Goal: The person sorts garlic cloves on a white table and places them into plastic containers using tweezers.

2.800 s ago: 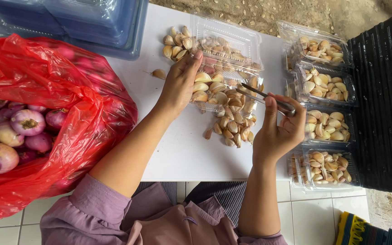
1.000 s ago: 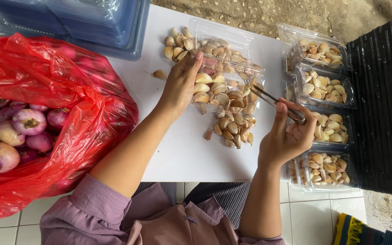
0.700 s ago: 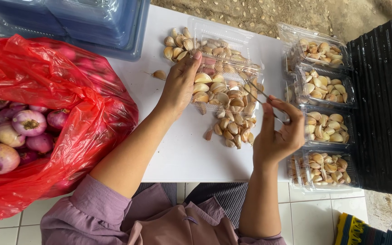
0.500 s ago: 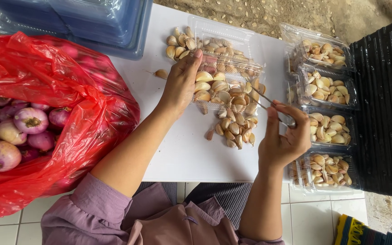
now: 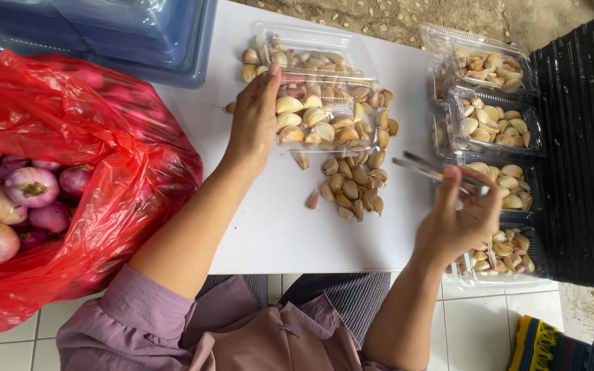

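On the white table [image 5: 269,227], the left hand [image 5: 254,122] lies flat against the side of a clear plastic box [image 5: 324,113] already full of garlic cloves, fingers pressed together. The right hand [image 5: 456,223] pinches a pair of metal tongs [image 5: 434,172], tips pointing left toward the loose pile of cloves [image 5: 352,182] just near of that box. Four filled boxes [image 5: 496,127] stand at the right edge, so most packing looks done; the loose pile remains. A red bag of onions [image 5: 49,178] sits far left.
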